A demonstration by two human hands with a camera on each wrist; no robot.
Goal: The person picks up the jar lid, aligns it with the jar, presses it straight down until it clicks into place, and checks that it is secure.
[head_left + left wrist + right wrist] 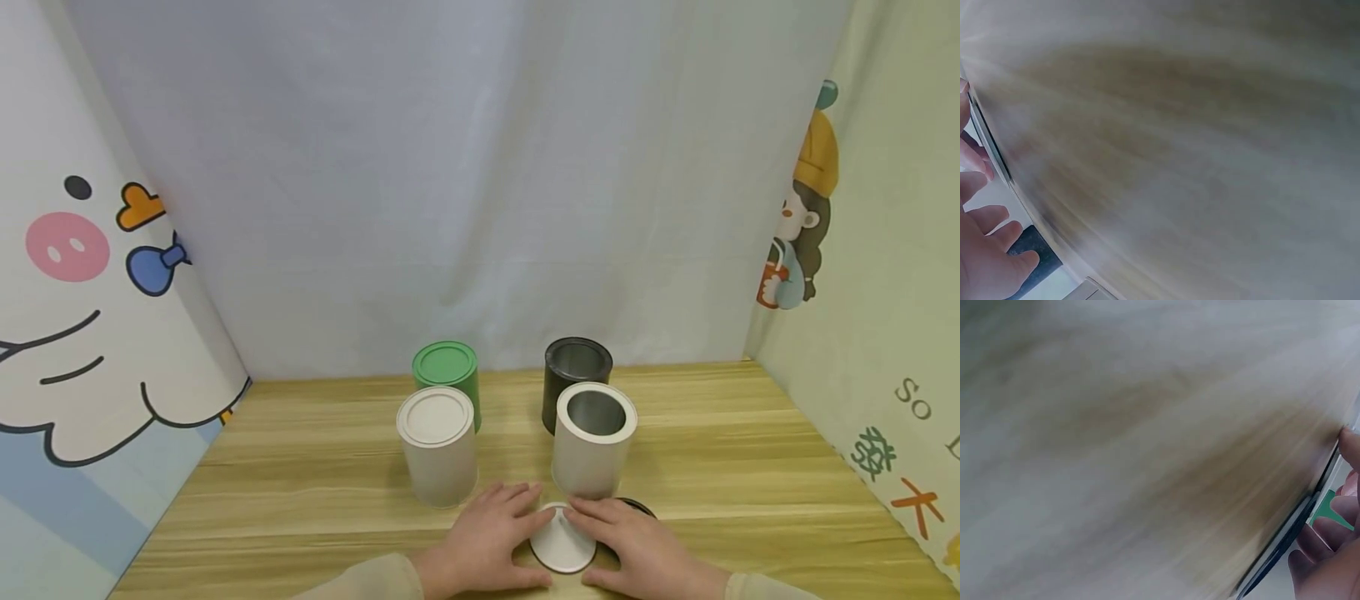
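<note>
The white lid (pixel 562 546) lies flat on the wooden bench (pixel 300 475) at the bottom centre of the head view, between the two hands. The left hand (pixel 491 537) comes in from the lower left, its fingers extended and loosely spread; its index fingertip reaches the lid's upper left edge, and its thumb lies by the lower left edge. The right hand (pixel 645 542) comes in from the lower right in much the same pose, relaxed and gently bent, with fingertips over the lid's upper right edge and the thumb by the lower right. Neither is curled round anything; how firmly they touch the lid I cannot tell. A black lid (pixel 637 505) lies on the bench partly hidden behind the right hand.

Above the hands, toward the centre of the frame, four cans stand upright. A white lidded can (pixel 442 467) is nearer on the left, with a green lidded can (pixel 446 364) behind it; an open white can (pixel 591 462) is nearer on the right, in front of a black can (pixel 557 392). A pale curtain (pixel 375 167) fills the upper centre.
</note>
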